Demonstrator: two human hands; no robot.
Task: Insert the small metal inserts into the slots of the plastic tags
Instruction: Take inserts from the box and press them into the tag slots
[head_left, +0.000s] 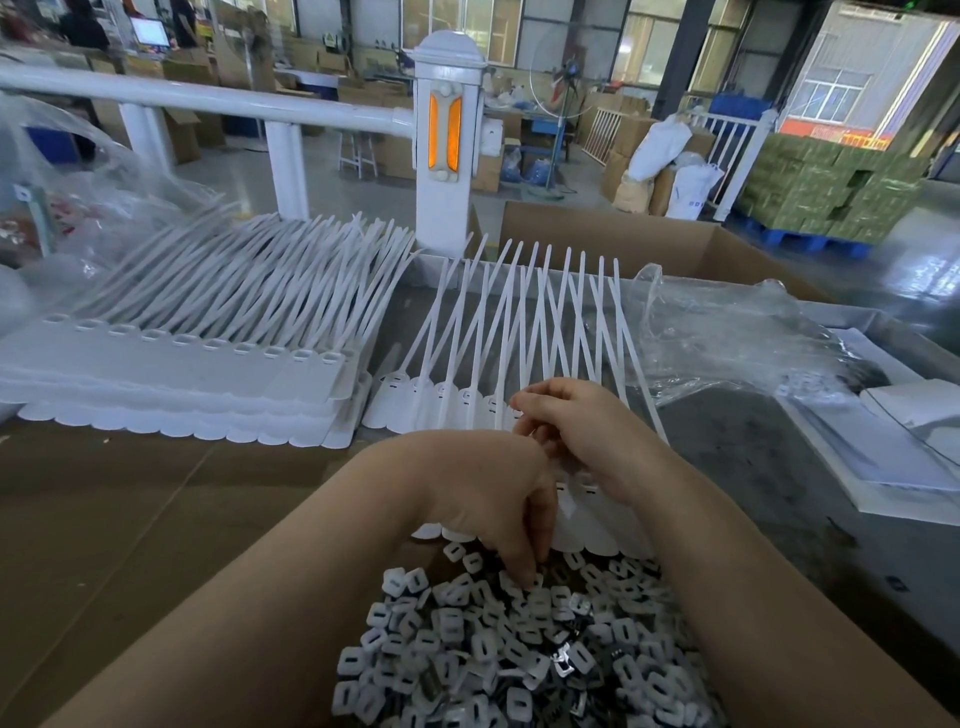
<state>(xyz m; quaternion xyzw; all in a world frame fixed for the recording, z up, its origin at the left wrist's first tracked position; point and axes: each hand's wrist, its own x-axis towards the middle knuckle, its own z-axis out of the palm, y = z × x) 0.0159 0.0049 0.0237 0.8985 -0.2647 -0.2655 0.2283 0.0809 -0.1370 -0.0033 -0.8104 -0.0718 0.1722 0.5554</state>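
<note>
**Picking inserts beside the tag strip**

Spreading across the left of the brown cardboard-covered desk (130, 519) lies a thick stack of white plastic tag sheets (171, 384), their long tails fanning toward a white railing post (448, 140). Right of the stack lies a single strip of white plastic tags (457, 400), its tails crossing over crumpled clear plastic film (727, 332). Nearest the camera sits a heap of small white and metal inserts (519, 654).

The left hand (488, 493) reaches down into that heap, fingers (519, 566) curled together with the tips touching the inserts; whether they have pinched one cannot be told. The right hand (576, 426) rests on the near tag strip, fingers (530, 402) bent and closed over its heads, pressing on it.
</note>
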